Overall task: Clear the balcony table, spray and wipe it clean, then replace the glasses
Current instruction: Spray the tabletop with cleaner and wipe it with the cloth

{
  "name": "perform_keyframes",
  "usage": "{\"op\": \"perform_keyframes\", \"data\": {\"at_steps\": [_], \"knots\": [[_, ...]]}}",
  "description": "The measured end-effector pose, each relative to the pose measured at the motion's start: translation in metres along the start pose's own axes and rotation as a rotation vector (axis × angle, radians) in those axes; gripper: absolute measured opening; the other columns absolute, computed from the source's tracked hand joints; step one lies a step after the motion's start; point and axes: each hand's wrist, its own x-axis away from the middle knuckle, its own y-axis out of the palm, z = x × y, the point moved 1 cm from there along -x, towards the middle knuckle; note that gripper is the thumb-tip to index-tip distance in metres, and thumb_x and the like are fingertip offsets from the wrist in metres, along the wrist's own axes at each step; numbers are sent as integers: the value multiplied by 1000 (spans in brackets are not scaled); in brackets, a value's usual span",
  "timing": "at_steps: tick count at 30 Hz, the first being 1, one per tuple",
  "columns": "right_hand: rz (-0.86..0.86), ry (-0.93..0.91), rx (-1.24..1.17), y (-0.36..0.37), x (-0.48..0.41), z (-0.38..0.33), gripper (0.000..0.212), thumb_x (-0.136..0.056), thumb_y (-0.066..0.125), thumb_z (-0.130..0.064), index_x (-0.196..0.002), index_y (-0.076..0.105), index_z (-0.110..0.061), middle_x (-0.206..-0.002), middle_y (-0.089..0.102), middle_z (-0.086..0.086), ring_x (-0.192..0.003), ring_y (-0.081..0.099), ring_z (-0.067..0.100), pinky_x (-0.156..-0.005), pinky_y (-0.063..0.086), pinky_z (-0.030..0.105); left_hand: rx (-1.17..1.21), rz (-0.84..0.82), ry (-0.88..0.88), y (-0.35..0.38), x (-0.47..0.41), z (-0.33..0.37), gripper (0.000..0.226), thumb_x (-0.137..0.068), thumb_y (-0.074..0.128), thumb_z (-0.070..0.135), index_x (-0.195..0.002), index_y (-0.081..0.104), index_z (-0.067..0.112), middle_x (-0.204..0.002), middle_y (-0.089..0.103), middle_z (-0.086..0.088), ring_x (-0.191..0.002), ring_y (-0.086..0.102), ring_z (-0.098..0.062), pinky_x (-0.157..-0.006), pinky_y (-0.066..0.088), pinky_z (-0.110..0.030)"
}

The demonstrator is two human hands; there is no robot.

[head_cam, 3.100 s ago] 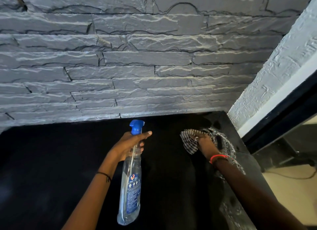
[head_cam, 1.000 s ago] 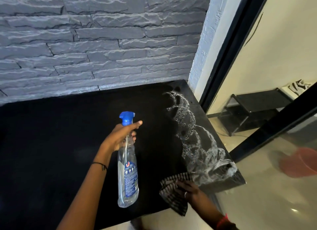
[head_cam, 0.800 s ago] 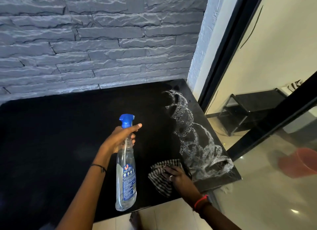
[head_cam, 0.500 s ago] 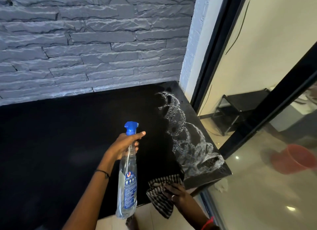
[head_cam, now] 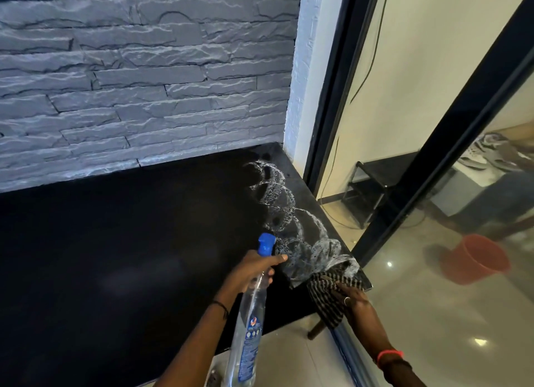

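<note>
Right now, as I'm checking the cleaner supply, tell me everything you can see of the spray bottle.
The spray bottle is clear plastic with a blue trigger head and a blue-and-white label low on its body. The left hand grips its neck, holding it tilted above the near edge of the black table. Fill level unclear.

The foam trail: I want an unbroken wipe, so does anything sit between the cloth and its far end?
Nothing visible does. The cloth, under the right hand, meets the foam at the table corner; the spray bottle in the left hand hangs beside it.
</note>
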Motion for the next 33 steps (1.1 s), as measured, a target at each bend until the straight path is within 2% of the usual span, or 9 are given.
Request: {"op": "perform_keyframes", "data": {"at_steps": [5,10,13,16,18,22,26,31,33], "knots": [[-52,-30,56,-1,-2,6,32,-84,64,-5,-116,66,-12,-132,55,5,-123,49,24,-101,35,22,-133,-12,41,36,-1,10,18,-78,66,10,-65,53,11,-42,48,1,-35,46,-13,-45,40,-22],[2,-35,37,2,-3,4,37,-80,68,-1,-115,66,-10,-127,59,11,-117,54,30,-97,44,33,-236,-102,100,65,5,16,21,-77,67,15,-62,52,17,-43,50,5,-40,49,-13,-53,45,-24],[-43,-11,48,4,-2,7,38,-85,64,-10,-123,61,-13,-134,53,10,-124,48,27,-102,38,27,-293,-245,43,73,14,6,17,-82,65,14,-72,52,18,-46,50,6,-41,48,-10,-50,44,-23],[-36,-20,30,1,4,9,41,-83,66,-8,-123,60,-13,-133,53,12,-122,49,29,-100,40,32,-316,-325,19,71,21,-8,20,-83,69,17,-71,53,19,-47,50,8,-42,48,-7,-50,44,-22],[3,-4,-10,-3,10,16,43,-80,68,-3,-121,62,-13,-129,57,14,-117,53,31,-97,45,38,-269,-302,-5,63,23,-17,23,-82,72,18,-69,52,18,-46,51,7,-41,48,-7,-47,45,-21],[52,144,-53,-17,0,42,36,-89,57,-8,-125,58,-14,-134,52,10,-124,47,23,-102,34,24,-203,-234,-30,43,23,-31,26,-80,75,20,-70,52,17,-47,50,4,-41,47,-10,-47,44,-23],[129,201,-97,-27,-40,37,31,-91,56,-8,-122,59,-11,-124,58,14,-116,52,28,-103,43,38,-135,-173,-38,27,24,-32,26,-80,75,19,-68,52,16,-48,48,0,-41,46,-13,-47,43,-24],[-3,51,-11,17,-73,-14,29,-94,50,-20,-119,62,-11,-137,51,7,-130,41,28,-112,31,40,-49,-102,-33,12,24,-23,27,-78,77,20,-73,51,15,-49,47,-1,-42,45,-14,-47,40,-25],[-84,-28,-16,38,-63,-46,41,-95,39,-35,-120,60,-11,-139,48,6,-132,38,25,-111,33,39,-57,-79,-27,7,25,-17,27,-77,77,23,-75,52,15,-50,47,-1,-43,45,-14,-47,38,-26]]}}
